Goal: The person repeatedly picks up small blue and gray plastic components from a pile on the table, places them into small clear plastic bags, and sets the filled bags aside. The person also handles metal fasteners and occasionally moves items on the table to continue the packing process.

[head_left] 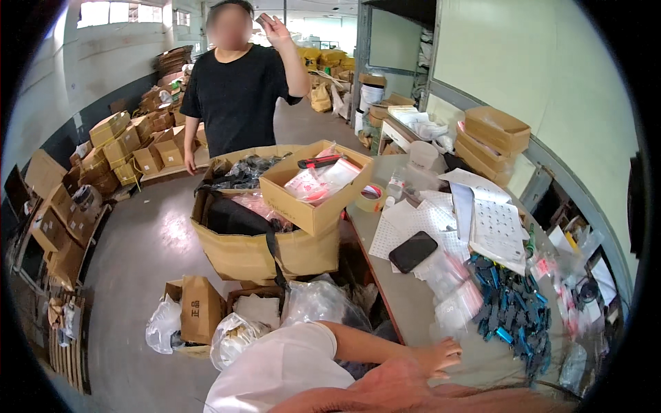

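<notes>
Head view: left hand (441,356) fingers spread, resting on grey counter (413,303) beside clear plastic bags (454,303); right hand (385,389) blurred, grip unclear; bags' long axis indistinct.

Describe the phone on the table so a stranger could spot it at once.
Start at the grey table on the right. Near its left edge, just past the white dotted sheets, lies the phone. It is the only flat, glossy black slab there, unlike the clear bags and blue-black clips beside it.

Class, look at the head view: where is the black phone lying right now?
The black phone lies on the table, right of the big cardboard box, beside white sheets.
</notes>
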`<act>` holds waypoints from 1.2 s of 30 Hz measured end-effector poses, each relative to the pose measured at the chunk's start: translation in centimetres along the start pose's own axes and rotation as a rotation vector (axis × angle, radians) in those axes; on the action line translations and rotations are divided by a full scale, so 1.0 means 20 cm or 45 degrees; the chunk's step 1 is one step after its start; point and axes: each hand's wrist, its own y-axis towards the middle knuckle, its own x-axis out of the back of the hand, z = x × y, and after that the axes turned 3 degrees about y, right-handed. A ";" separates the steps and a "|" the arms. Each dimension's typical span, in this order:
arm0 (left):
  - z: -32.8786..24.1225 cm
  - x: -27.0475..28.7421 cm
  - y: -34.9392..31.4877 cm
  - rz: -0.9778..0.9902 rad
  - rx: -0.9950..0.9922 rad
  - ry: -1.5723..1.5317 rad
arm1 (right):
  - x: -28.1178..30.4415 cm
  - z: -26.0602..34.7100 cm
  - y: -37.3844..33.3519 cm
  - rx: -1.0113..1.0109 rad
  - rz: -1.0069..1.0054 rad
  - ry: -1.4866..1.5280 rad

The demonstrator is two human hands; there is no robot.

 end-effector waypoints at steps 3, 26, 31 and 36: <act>-0.01 0.07 0.00 0.024 0.057 0.061 | 0.11 -0.03 -0.07 -0.005 -0.052 -0.081; -0.08 0.15 0.11 0.275 0.321 0.155 | 0.57 -0.31 -0.16 -0.204 0.329 -0.764; -0.10 0.14 0.13 0.307 0.301 0.311 | 0.57 -0.27 -0.13 -0.235 0.345 -0.802; -0.09 0.13 0.16 0.361 0.364 0.361 | 0.58 -0.32 -0.17 -0.117 0.295 -0.846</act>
